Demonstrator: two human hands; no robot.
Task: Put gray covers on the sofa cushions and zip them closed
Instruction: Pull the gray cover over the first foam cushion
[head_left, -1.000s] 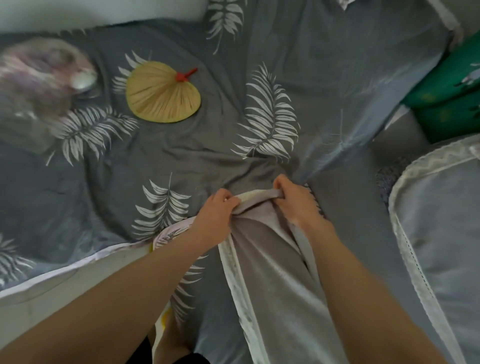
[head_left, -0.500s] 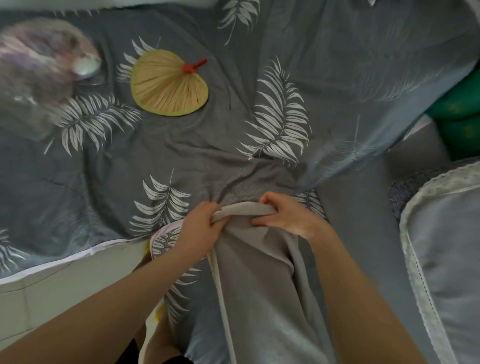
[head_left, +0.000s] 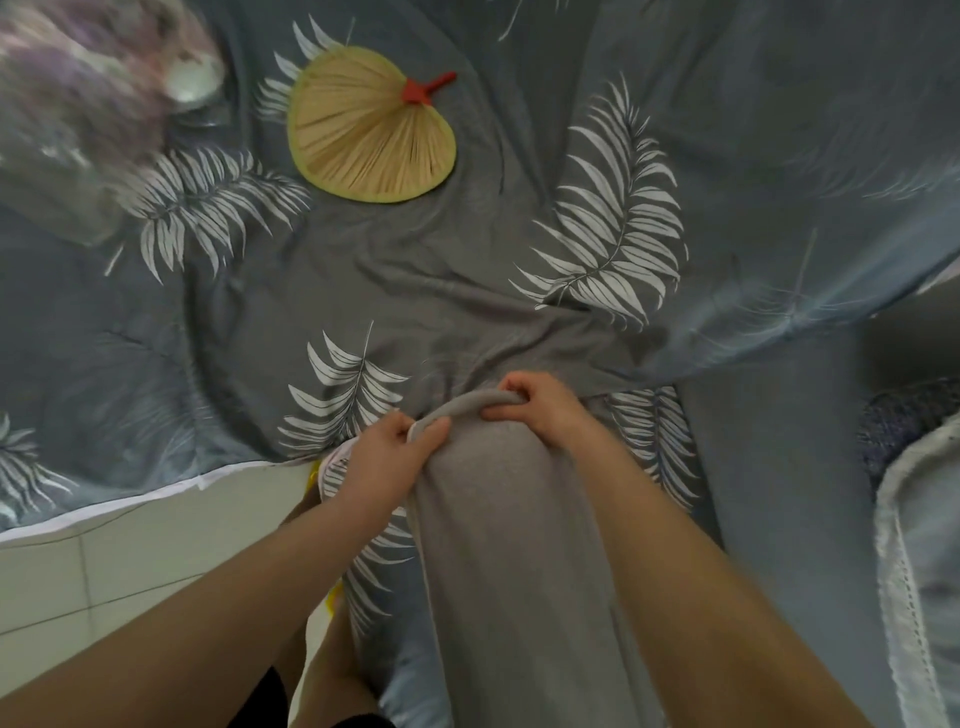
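Hands meet at the far end of the cover (head_left: 511, 545), which runs away from me as a long gray tube across the bed edge. My left hand (head_left: 387, 457) pinches the rolled gray rim at its left end, thumb and fingers curled tight on the fabric. My right hand (head_left: 545, 408) grips the same rim just to the right, fingers wrapped over the top, thumb underneath. The two hands sit close, nearly touching. I cannot tell whether a cushion is inside the cover. Under it lies a gray sheet (head_left: 467, 270) with white leaf prints, wrinkled near my hands. A straw fan (head_left: 369, 135) with a red handle lies farther back on the sheet, well apart. At right I see another gray cushion (head_left: 930, 545) with white lace trim. Pale floor tiles (head_left: 104, 561) show lower left.
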